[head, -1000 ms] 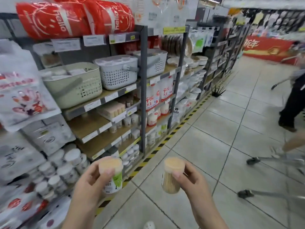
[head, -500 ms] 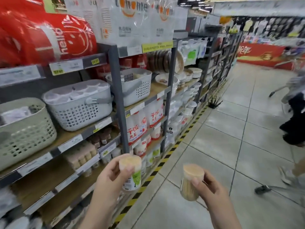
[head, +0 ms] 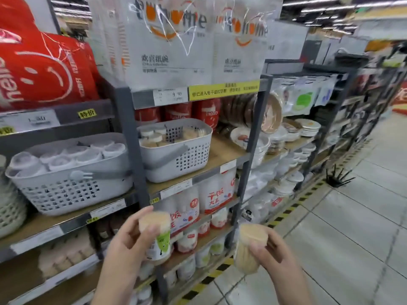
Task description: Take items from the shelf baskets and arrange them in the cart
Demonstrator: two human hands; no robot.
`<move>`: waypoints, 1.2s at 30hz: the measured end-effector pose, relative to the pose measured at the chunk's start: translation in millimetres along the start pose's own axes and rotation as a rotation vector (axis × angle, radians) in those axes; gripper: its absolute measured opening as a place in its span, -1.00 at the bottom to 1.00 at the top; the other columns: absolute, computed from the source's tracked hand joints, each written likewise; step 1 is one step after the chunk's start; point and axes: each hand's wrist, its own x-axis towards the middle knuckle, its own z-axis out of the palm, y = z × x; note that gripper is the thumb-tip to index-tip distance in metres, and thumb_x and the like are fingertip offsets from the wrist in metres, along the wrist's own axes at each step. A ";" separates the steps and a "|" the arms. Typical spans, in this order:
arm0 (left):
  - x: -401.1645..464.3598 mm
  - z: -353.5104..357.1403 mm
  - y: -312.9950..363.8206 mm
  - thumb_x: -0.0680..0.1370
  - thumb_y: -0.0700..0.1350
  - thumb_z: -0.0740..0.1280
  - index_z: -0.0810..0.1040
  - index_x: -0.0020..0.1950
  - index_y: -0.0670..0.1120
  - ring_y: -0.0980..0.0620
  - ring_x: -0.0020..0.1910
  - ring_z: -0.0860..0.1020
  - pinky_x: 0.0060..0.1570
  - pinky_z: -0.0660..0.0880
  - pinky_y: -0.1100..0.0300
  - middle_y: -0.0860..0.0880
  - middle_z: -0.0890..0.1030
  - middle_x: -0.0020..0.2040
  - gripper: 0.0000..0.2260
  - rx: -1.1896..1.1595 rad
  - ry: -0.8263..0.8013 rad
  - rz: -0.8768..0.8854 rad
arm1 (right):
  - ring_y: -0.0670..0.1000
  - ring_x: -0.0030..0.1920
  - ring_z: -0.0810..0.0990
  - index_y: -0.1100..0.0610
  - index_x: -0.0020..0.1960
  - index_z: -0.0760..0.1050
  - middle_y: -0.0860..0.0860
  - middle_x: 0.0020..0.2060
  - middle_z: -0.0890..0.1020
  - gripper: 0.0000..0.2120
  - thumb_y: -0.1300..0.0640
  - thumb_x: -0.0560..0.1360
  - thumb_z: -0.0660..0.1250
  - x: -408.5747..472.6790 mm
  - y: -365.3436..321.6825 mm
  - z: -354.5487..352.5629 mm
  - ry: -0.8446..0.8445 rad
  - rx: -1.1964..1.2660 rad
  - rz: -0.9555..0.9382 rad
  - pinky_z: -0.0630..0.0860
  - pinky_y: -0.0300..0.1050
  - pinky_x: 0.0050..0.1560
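Note:
My left hand (head: 126,243) grips a toothpick jar with a green and white label (head: 157,236), held upright in front of the lower shelves. My right hand (head: 273,254) grips a second, clear toothpick jar (head: 247,247) a little lower and to the right, over the floor's edge. On the shelf above stand two grey perforated baskets: the left basket (head: 66,190) holds white lidded tubs, the right basket (head: 187,159) holds several similar jars. The cart is out of view.
Grey metal shelf uprights (head: 134,150) stand between the baskets. Red bags (head: 44,69) and white paper-bowl packs (head: 171,40) fill the top shelf. Plates and bowls (head: 275,137) line the shelves to the right. Tiled aisle floor (head: 352,227) stretches right, edged by yellow-black tape.
The view has swung up and closer to the shelves. Both hands keep their jars and have risen slightly. The cart frame and the passer-by at the right have left the view.

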 end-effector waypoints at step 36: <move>349.3 115.9 57.3 0.44 -0.11 0.43 0.59 0.04 -0.02 0.13 -0.04 0.53 -0.14 0.43 0.27 0.07 0.62 -0.01 -0.81 1.006 0.184 0.241 | -0.23 -0.04 0.61 -0.05 0.05 0.48 -0.21 -0.10 0.65 -0.61 0.36 0.38 0.40 458.6 -72.1 89.3 -0.351 -0.179 -0.548 0.50 -0.42 -0.13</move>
